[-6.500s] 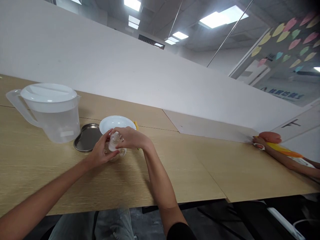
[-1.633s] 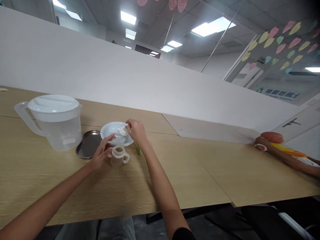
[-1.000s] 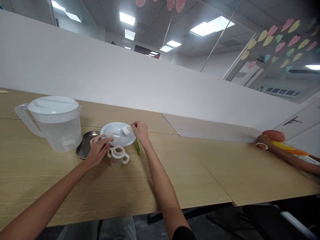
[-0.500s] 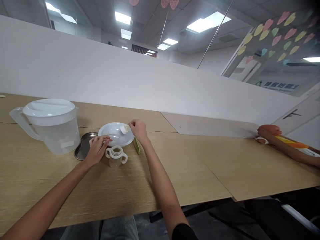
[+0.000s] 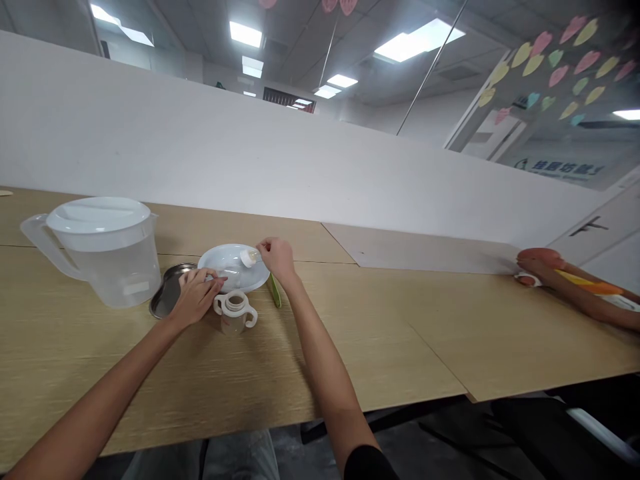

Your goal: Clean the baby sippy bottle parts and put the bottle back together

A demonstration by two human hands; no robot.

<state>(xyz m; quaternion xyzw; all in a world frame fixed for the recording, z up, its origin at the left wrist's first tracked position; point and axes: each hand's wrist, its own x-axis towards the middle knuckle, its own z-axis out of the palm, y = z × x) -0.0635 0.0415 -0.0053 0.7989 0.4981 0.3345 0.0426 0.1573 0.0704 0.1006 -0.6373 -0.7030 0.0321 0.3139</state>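
A white bowl (image 5: 205,257) stands on the table with what looks like clear liquid in it. Over its front left rim lies my left hand (image 5: 197,293), fingers curled onto the edge; its thumb is hard to make out. My right hand (image 5: 277,257) is closed in a pinch at the bowl's right side. Between its fingers is a baby bottle nipple with a white collar (image 5: 247,259), tilted over the bowl. In front of the bowl, a two-handled baby bottle (image 5: 234,322) stands upright without its top. A steel kidney-shaped tray (image 5: 163,300) sits partly behind my left hand.
A lidded clear plastic pitcher (image 5: 117,267) stands to the left. Right of the bowl lies a long green object (image 5: 275,291). Another person's arm (image 5: 580,293) rests at the table's far right. A white wall (image 5: 280,167) rises behind the table.
My left hand has shifted slightly right along the bowl rim, its fingers a bit farther over it. My right hand keeps its pinch on the nipple, nearly still.
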